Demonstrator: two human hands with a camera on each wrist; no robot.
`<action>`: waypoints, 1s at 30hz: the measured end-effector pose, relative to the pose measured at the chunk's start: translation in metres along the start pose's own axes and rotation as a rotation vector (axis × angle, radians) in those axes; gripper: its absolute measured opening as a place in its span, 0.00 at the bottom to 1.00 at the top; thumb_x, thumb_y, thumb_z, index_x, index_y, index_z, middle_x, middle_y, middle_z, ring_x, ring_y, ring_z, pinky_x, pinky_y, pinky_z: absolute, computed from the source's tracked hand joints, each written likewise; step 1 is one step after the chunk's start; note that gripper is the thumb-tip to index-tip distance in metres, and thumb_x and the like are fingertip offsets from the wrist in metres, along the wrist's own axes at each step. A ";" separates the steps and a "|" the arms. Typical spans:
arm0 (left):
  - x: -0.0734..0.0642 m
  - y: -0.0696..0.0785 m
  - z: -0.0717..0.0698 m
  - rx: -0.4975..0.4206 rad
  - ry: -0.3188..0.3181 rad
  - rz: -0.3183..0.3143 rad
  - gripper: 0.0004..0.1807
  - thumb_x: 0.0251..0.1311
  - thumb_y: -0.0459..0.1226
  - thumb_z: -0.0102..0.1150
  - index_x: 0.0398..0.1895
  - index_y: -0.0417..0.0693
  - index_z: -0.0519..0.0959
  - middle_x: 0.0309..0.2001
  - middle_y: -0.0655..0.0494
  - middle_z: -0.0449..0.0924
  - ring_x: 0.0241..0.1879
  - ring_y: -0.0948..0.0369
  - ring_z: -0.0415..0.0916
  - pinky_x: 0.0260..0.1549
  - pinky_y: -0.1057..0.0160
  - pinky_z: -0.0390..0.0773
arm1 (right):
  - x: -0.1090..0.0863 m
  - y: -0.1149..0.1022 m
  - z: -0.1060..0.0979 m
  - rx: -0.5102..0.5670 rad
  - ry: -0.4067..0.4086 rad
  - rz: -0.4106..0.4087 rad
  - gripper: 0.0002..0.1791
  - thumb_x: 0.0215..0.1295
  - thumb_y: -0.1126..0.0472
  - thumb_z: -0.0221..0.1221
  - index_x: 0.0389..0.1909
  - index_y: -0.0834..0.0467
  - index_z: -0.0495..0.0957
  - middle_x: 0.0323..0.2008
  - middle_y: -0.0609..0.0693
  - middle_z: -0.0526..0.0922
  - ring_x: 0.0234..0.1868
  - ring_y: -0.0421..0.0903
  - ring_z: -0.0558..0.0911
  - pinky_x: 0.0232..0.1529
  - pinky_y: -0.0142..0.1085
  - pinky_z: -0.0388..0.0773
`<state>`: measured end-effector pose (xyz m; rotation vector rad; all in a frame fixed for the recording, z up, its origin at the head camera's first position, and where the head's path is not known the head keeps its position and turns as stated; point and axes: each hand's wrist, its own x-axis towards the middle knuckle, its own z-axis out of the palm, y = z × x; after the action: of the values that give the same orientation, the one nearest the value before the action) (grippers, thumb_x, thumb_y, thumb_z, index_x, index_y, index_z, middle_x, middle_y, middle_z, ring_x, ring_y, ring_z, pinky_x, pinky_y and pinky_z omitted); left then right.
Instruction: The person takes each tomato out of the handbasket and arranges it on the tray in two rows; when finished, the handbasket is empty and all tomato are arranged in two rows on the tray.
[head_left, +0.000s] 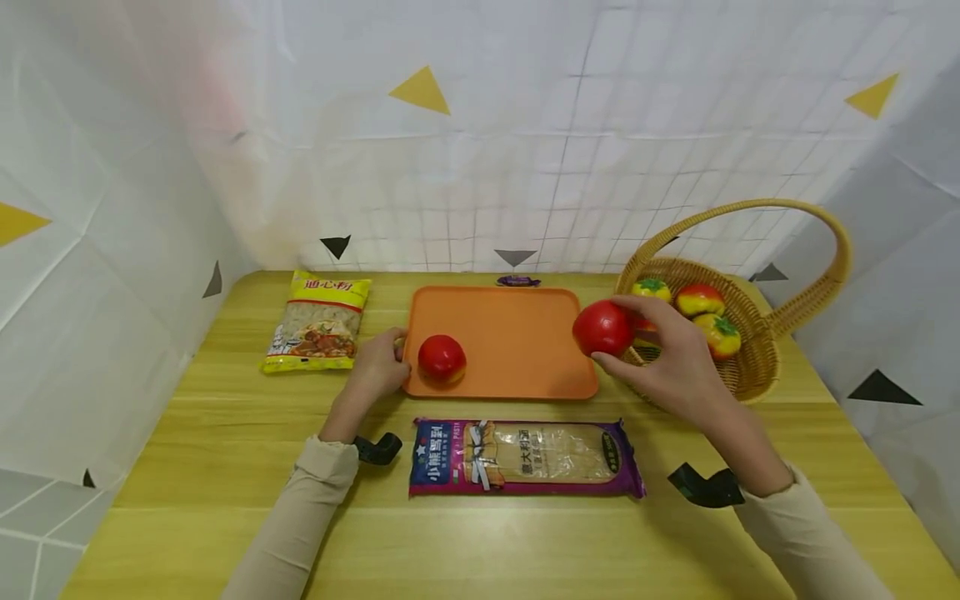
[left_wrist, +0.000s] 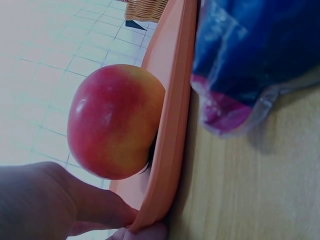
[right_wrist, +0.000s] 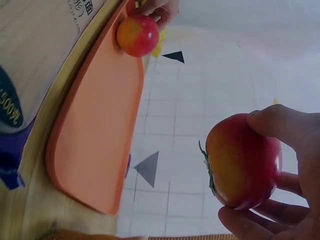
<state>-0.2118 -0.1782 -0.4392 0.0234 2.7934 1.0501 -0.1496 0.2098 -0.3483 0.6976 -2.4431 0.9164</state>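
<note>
My right hand (head_left: 678,358) holds a red-and-yellow tomato (right_wrist: 245,162) between thumb and fingertips, above the tray's right edge beside the basket. Green leaves show at the tomato's base in the right wrist view. With thumb and fingers, my left hand (head_left: 380,364) pinches the rim of the orange tray (head_left: 510,333) at its near left corner. A second red-and-yellow tomato (head_left: 442,358) sits inside the tray at that corner, close to the left hand but apart from it.
At the right stands a wicker basket (head_left: 765,358) with a tall handle and several similar fruits (head_left: 700,298). A pasta pack (head_left: 525,457) lies in front of the tray, a yellow macaroni bag (head_left: 318,322) to its left. Behind the tray is a small purple wrapped item (head_left: 518,282).
</note>
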 end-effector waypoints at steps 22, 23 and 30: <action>-0.001 0.001 -0.002 0.035 0.009 0.029 0.34 0.57 0.28 0.59 0.71 0.38 0.67 0.29 0.49 0.72 0.25 0.55 0.68 0.22 0.61 0.65 | 0.027 -0.006 0.032 0.146 -0.063 0.025 0.35 0.48 0.63 0.77 0.60 0.61 0.77 0.55 0.54 0.79 0.54 0.52 0.79 0.40 0.45 0.83; -0.001 0.001 -0.002 0.035 0.007 0.026 0.34 0.57 0.28 0.58 0.71 0.39 0.67 0.30 0.49 0.72 0.26 0.55 0.68 0.22 0.61 0.65 | 0.028 -0.005 0.034 0.154 -0.067 0.026 0.35 0.48 0.63 0.77 0.60 0.61 0.77 0.55 0.54 0.79 0.54 0.52 0.79 0.40 0.45 0.83; -0.001 0.000 0.000 0.021 0.001 0.013 0.35 0.57 0.28 0.58 0.71 0.39 0.67 0.30 0.48 0.73 0.26 0.54 0.70 0.22 0.62 0.67 | 0.038 -0.005 0.044 0.142 -0.072 -0.002 0.35 0.48 0.61 0.78 0.60 0.60 0.78 0.56 0.54 0.80 0.55 0.53 0.79 0.39 0.48 0.83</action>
<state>-0.2109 -0.1783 -0.4386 0.0428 2.8091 1.0234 -0.1856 0.1647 -0.3555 0.7947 -2.4571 1.0896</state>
